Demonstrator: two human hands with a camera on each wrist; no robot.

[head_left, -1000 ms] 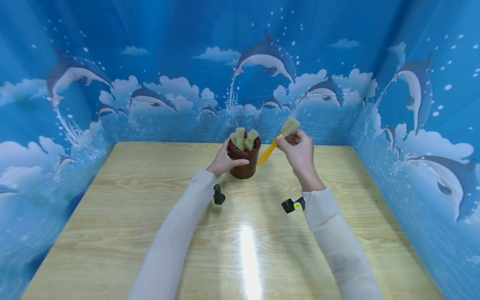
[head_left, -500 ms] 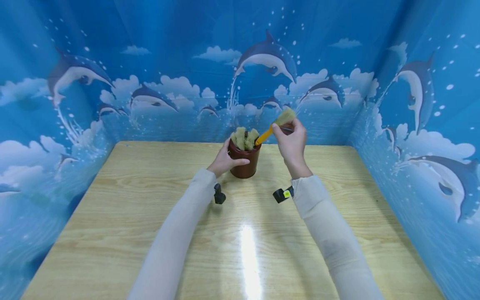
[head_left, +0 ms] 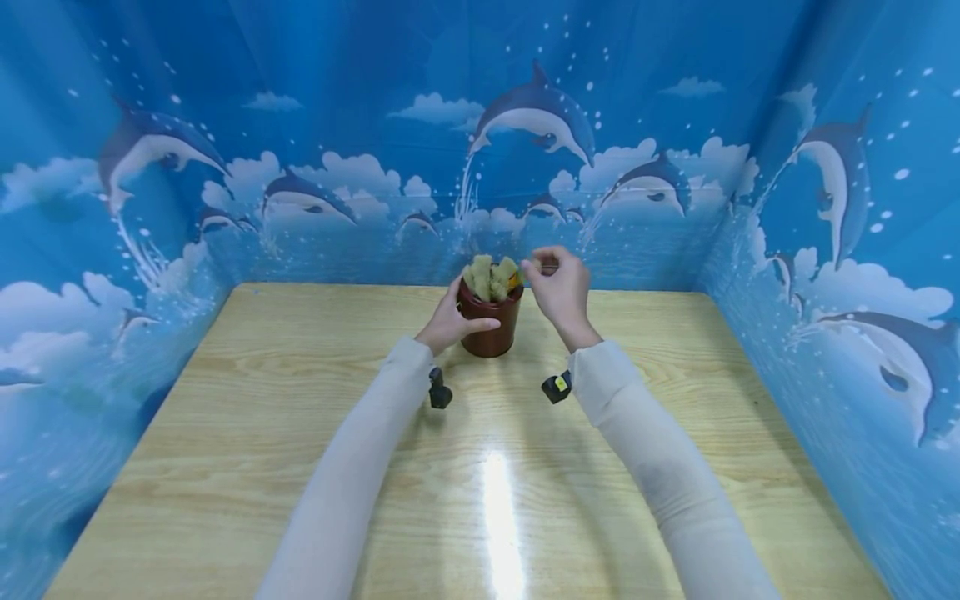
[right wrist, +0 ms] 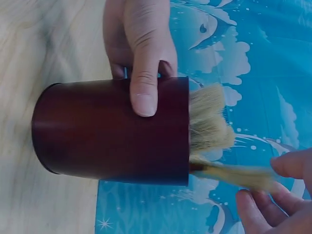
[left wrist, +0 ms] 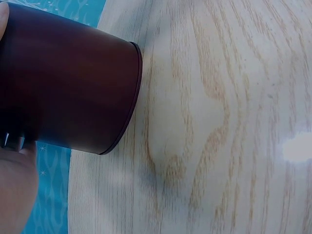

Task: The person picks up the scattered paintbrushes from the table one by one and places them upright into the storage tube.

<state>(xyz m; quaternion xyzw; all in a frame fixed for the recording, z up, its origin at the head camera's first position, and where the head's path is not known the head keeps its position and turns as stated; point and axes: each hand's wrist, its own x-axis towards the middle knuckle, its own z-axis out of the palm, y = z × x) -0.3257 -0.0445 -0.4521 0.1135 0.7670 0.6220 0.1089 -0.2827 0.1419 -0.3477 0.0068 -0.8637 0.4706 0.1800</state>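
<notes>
In the head view a dark red-brown cup (head_left: pixel 489 332) stands upright near the table's far edge. Pale bristle ends of paintbrushes (head_left: pixel 486 277) stick up out of it. My left hand (head_left: pixel 444 321) grips the cup from its left side, thumb laid across the front. Beside the rim on the right, my right hand (head_left: pixel 561 287) pinches another paintbrush (right wrist: pixel 234 174) at its bristle end. This brush's handle is inside the cup, and only its bristles and upper part show. The right wrist view shows the left thumb (right wrist: pixel 145 92) pressed on the cup wall.
The wood-grain table (head_left: pixel 300 400) spreads around the cup, with a bright glare streak in front. A blue dolphin-print curtain (head_left: pixel 337 108) rises behind and on both sides. Small black cameras (head_left: pixel 557 387) sit at both wrists.
My right hand has moved left and brought the yellow-handled paintbrush from beside the cup into it, handle first, and down. The left hand and the cup have stayed in place.
</notes>
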